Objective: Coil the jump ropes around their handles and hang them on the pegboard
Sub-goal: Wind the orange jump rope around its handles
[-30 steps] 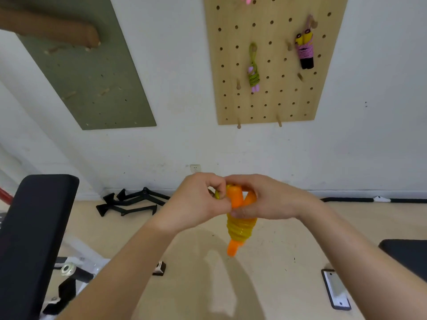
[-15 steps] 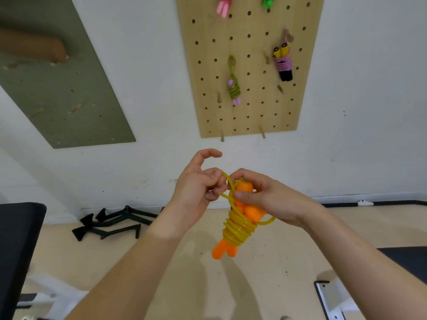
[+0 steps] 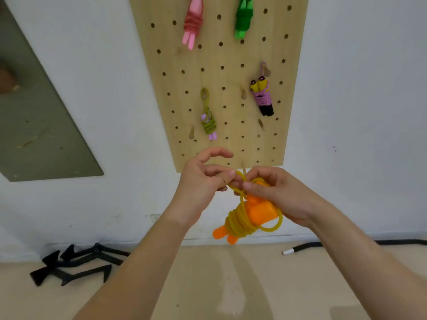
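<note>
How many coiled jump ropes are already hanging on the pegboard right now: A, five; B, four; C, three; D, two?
B: the pegboard holds four, a pink bundle, a green bundle, a small green-and-lilac one and a pink-wrapped yellow-and-black one.

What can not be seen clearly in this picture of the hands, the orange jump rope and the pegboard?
- Head view: the tops of the pink rope bundle and the green rope bundle are cut off by the top edge.
- The upper ends of the orange handles are hidden by the right hand.
- Whether the yellow loop is knotted: the left hand fingers cover it.
</note>
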